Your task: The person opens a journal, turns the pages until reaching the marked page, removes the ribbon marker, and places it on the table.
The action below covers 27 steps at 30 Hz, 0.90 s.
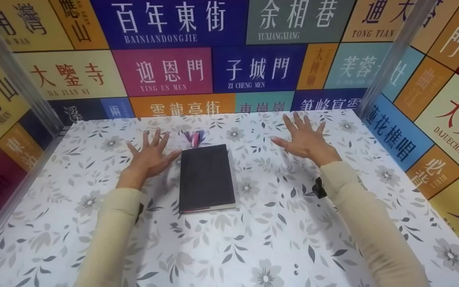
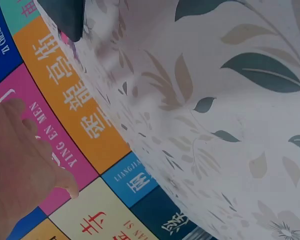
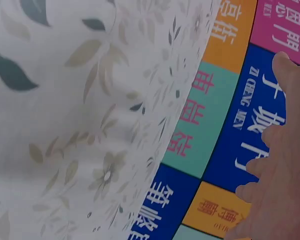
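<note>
A dark-covered book [image 1: 206,178] lies closed on the floral tablecloth, its pale page edges showing along the right and bottom. From its top end sticks out a pink and purple tassel [image 1: 194,138]. My left hand [image 1: 148,159] is just left of the book with fingers spread, the thumb tip right at the cover's upper left corner in the head view. Well to the right of the book, my right hand [image 1: 304,137] is spread too, holding nothing. In the left wrist view a corner of the book [image 2: 67,17] shows at the top.
The table [image 1: 269,239] wears a white cloth with grey leaves and flowers. Panels of coloured signs [image 1: 165,71] stand behind it and on both sides. Clear upright posts [image 1: 391,56] rise at the back corners. A black strap piece [image 1: 319,188] hangs at the right cuff.
</note>
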{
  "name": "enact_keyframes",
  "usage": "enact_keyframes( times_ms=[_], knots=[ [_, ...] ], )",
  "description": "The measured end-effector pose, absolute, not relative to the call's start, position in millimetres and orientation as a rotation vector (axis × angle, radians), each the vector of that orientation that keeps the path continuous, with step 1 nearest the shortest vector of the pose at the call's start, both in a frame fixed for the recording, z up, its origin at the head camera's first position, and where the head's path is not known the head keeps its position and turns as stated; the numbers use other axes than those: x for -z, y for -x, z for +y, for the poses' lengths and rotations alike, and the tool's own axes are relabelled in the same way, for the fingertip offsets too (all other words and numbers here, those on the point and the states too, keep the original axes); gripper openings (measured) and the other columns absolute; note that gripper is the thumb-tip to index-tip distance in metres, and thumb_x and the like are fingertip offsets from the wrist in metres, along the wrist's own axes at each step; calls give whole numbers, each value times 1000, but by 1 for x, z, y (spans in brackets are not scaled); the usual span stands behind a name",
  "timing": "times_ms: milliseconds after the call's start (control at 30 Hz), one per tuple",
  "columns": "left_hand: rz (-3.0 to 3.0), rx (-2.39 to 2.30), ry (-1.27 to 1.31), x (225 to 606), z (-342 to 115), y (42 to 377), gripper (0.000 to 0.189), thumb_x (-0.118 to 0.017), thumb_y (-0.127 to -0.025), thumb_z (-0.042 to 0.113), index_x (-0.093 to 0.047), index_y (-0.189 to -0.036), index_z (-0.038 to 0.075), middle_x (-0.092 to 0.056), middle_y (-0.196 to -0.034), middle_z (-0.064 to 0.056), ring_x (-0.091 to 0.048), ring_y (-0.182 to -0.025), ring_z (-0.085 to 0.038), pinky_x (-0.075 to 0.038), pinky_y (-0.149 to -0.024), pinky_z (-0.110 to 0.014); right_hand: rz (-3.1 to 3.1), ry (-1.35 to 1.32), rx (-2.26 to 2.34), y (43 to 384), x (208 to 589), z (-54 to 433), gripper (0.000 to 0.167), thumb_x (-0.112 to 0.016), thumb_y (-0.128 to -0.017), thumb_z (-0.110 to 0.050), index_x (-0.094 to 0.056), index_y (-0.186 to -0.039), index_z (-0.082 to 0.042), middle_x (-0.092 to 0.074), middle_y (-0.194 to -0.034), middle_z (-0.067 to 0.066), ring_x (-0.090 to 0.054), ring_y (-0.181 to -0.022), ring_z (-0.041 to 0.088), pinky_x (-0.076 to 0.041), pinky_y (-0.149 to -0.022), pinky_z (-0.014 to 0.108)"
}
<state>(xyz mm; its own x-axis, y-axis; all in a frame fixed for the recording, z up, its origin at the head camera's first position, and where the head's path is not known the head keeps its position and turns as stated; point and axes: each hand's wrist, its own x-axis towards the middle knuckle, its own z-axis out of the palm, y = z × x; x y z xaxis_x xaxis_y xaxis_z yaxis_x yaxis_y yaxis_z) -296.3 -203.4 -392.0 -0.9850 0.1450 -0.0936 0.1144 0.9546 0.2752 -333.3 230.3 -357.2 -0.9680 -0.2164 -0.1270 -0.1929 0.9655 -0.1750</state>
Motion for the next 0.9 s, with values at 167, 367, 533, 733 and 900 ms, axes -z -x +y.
enact_keyframes(
  times_ms=[167, 367, 533, 733, 900],
  knots=[
    [2977, -438, -246, 395, -197, 291, 87, -27, -97, 74, -5, -163, 21, 9, -170, -11, 21, -153, -44, 21, -110, -78, 2972, 368, 292, 327, 358, 217, 95, -29, -92, -80, 3, -162, -24, 11, -170, 13, 11, -155, 44, 16, -109, 81],
    [2979, -466, -349, 401, -190, 282, 82, -30, -97, 72, -10, -162, 26, 4, -171, -8, 14, -155, -44, 19, -111, -78, 2951, 426, 358, 319, 362, 202, 97, -28, -91, -82, 2, -163, -24, 13, -170, 10, 10, -156, 41, 19, -111, 78],
    [2982, -493, -415, 407, -186, 273, 81, -33, -97, 72, -16, -161, 26, -3, -171, -7, 7, -156, -44, 19, -112, -78, 2930, 449, 463, 312, 370, 194, 94, -30, -92, -80, 2, -162, -26, 13, -170, 8, 11, -157, 39, 15, -114, 77],
    [2957, -550, -425, 412, -179, 263, 82, -36, -97, 71, -18, -161, 23, -4, -171, -7, 5, -156, -42, 19, -114, -74, 2875, 459, 629, 304, 382, 184, 91, -33, -94, -77, 4, -162, -28, 14, -170, 4, 10, -158, 33, 9, -119, 73],
    [2931, -593, -469, 418, -170, 257, 83, -38, -97, 70, -18, -161, 22, -7, -171, -8, 2, -156, -43, 13, -117, -74, 2830, 475, 738, 298, 393, 172, 89, -36, -97, -72, 0, -163, -24, 9, -171, 6, 2, -158, 34, 2, -121, 71]
  ],
)
